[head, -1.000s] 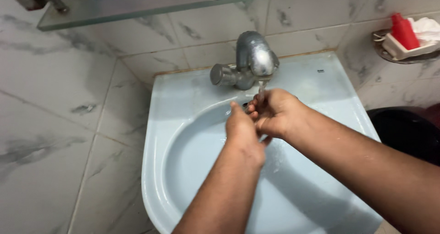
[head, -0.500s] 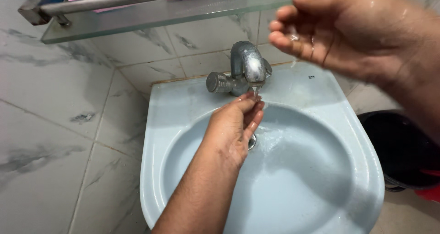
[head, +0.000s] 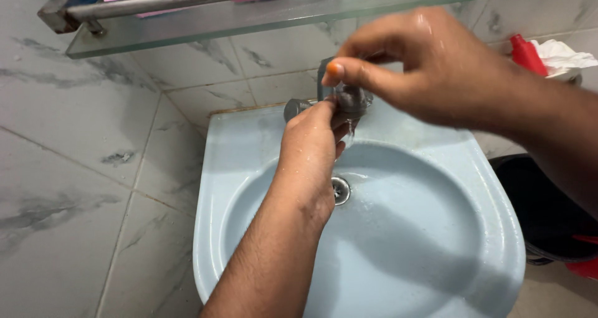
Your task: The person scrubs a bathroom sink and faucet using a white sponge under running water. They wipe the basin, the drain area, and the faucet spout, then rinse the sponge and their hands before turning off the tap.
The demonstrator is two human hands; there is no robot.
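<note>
wet hands at the tap

2 hands are up at the back edge of the pale blue basin, both wet. the left hand reaches in over the bowl, fingers bent and pressed against the metal tap just under its spout; i cannot tell whether it has closed around the tap or only touches it. the right hand hangs above the tap, thumb and fingers loosely curled with a gap between them, holding nothing that i can see, water shining on its back.

the tap stands at the middle of the basin's back edge, against the marble-look tiled wall. it is a squat, dull grey metal piece with a rounded, downturned spout and a short knob sticking out towards the basin's left side. a thin trickle drops from the spout to the drain.

i'd judge it rigid and fixed, nothing fragile about it, but slick with water, so wet fingers may slide; the stubby knob looks like the surest place to grip.

a glass shelf with a metal rail runs overhead, and a red bottle sits in a holder beyond the back right corner.
</note>
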